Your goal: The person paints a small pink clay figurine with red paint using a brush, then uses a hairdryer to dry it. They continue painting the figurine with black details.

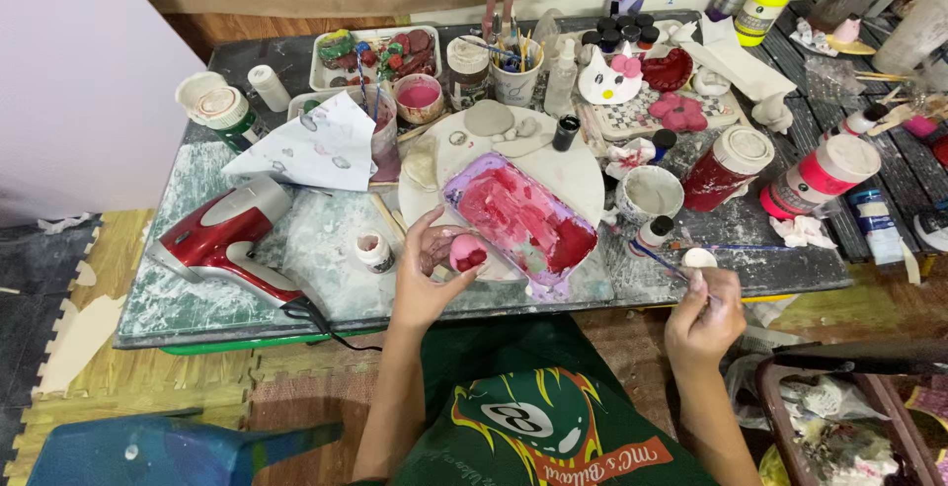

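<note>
On the paint-smeared grey table (197, 288), standing over straw matting and foam floor tiles, you are working among crowded craft supplies. Your left hand (425, 274) is curling closed around a small rounded pink clay piece (464, 252), gripping it just at the near edge of the white round board (578, 175). Your right hand (703, 313) is pinching a thin paintbrush (671, 264) between closed fingers, its tip pointing toward a small white jar (653, 233); the bristles are probably wet, though they are too small to tell. A rectangular lilac tray (521, 224), streaked with glossy red and pink paint, is lying on the board right beside the clay piece. A shiny red hair dryer (222, 234) is resting at the left, a spotted sheet of paper (311, 145) above it. Plump red paint bottles (726, 165) with white caps are lying on their sides at the right.
</note>
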